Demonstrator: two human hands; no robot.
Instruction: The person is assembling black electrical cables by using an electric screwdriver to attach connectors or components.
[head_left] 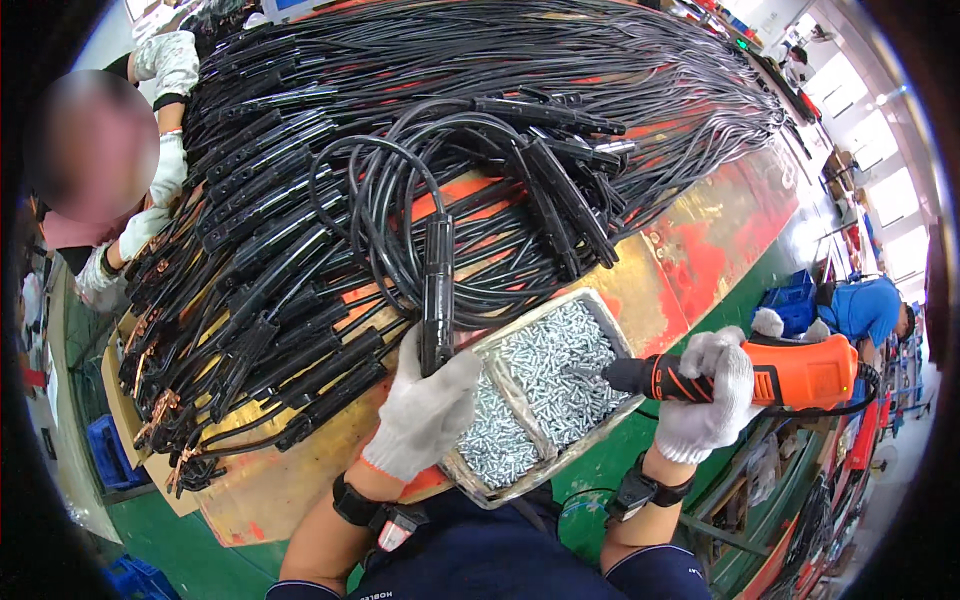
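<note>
My left hand [424,405], in a white knit glove, is closed round the lower end of a black cable handle [437,270], which stands nearly upright in the view with its cable looping up and away. My right hand [708,393], gloved too, grips an orange and black electric screwdriver [800,372]. The screwdriver's nose points left, its tip over a divided tray [516,423] of small silver screws [558,365]. That tray sits between my hands at the table's near edge. Whether a screw is on the tip is too small to tell.
Bundles of black cables [480,60] with black handles [265,165] cover much of the worn red and yellow table [700,250]. At the far left a co-worker's gloved hands [150,225] touch the cables. Another person in blue [862,308] bends near a blue crate [790,300] at right.
</note>
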